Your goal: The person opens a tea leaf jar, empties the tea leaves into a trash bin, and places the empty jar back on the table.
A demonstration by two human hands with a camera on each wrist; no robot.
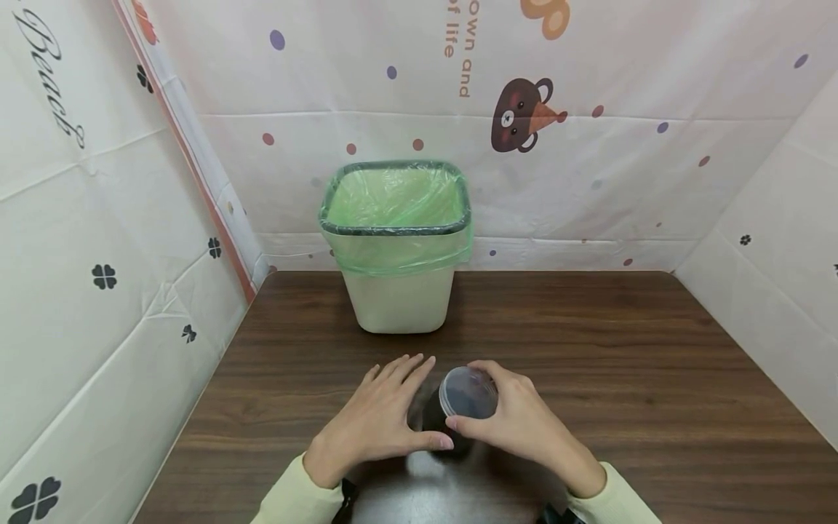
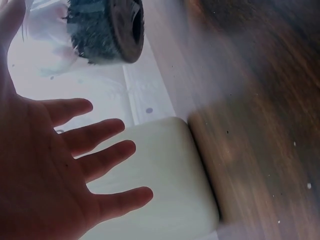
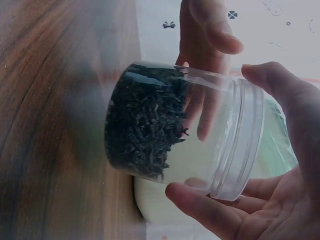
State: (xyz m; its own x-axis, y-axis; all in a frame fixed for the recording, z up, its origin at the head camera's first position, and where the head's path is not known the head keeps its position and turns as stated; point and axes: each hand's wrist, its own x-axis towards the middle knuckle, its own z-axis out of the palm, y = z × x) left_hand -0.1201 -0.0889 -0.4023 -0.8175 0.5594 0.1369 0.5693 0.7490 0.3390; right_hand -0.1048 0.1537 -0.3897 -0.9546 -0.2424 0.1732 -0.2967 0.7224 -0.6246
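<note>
A clear round jar [image 3: 200, 155], part filled with dark dried tea leaves [image 3: 145, 120], is in front of me, capped by a clear screw lid [image 1: 468, 393]. My right hand [image 1: 524, 418] grips it around the lid, thumb on the near side and fingers on the far side. The jar's underside shows in the left wrist view, raised off the tabletop. To its left is my left hand [image 1: 382, 415], fingers spread and straight, thumb stretched out toward the jar's near side. Nothing lies in that palm.
Beyond the hands, a pale bin [image 1: 401, 302] lined with a green plastic bag [image 1: 399, 255] stands at the back of the brown wooden table [image 1: 589, 342]. Printed white sheets [image 1: 366, 87] hang behind and at both sides.
</note>
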